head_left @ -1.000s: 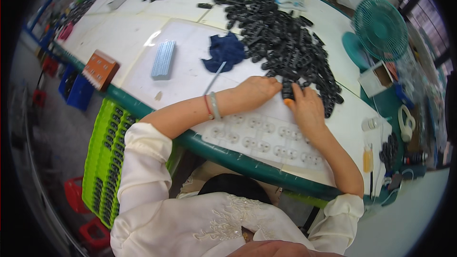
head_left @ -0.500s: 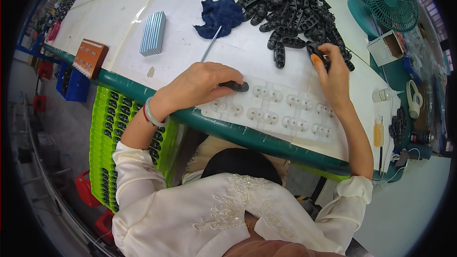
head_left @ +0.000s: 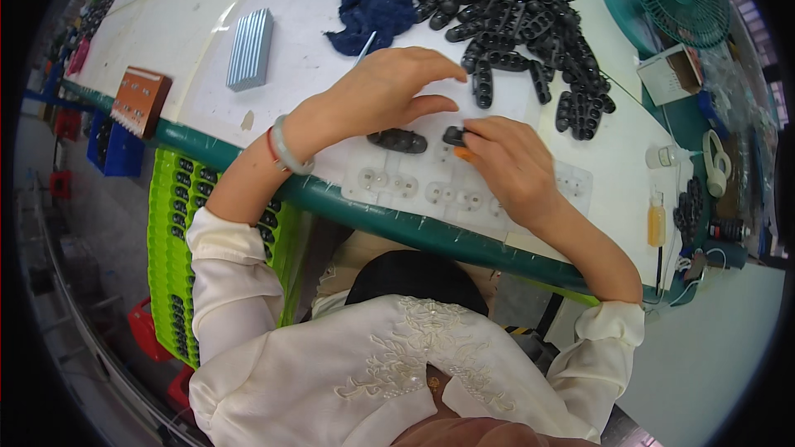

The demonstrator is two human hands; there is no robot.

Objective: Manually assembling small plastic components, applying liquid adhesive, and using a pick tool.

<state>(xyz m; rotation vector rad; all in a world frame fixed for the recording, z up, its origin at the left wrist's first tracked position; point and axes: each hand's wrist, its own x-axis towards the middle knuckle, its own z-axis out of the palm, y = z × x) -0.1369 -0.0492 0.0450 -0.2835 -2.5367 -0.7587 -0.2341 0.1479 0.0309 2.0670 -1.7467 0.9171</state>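
My right hand point(head_left: 515, 167) is closed on a small black plastic part point(head_left: 454, 136), held over the translucent holder plate point(head_left: 354, 185); an orange cover shows on one finger. My left hand point(head_left: 389, 93) hovers just left of it, thumb and fingers apart, with nothing between them. Beneath the left hand, another black plastic part point(head_left: 397, 141) sits at the plate's far left position. Pale round seats show in the plate's near row. A large pile of black parts point(head_left: 497, 8) lies beyond both hands.
A dark blue cloth point(head_left: 374, 16) and a blue-white striped block point(head_left: 250, 50) lie at the back, with a brown block point(head_left: 141, 101) at the left edge. Green trays point(head_left: 166, 281) of black parts stand lower left. Bottles point(head_left: 657, 223) and a green fan point(head_left: 679, 0) are on the right.
My right hand has come from the pile to the plate with a black part. My left hand has let go of the part on the plate, lifted and opened.
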